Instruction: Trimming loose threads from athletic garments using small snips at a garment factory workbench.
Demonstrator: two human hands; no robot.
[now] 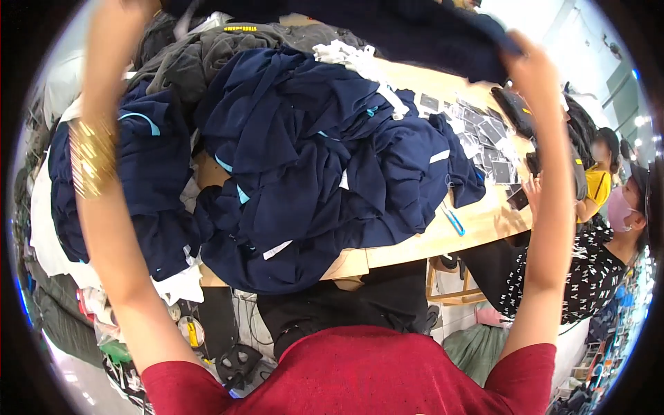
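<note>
Both my arms are raised, with a dark navy garment [415, 34] stretched between them along the upper edge of the view. My right hand [532, 69] is closed on one end of it. At the other end my left hand [128, 17] grips the cloth, partly cut off by the frame edge. Below the raised garment lies a big heap of navy garments [277, 152] with light blue trim and white labels. Another stack of navy garments [149, 166] sits to its left. The kind of the lifted garment cannot be told.
A wooden table [408, 245] carries the heaps, a blue thread snipper [454, 221], white fabric strips [346, 59] and many small dark cards [484, 131]. Charcoal garments [187, 66] lie at the back. A masked co-worker [588, 256] sits at the right, near a wooden stool [453, 294].
</note>
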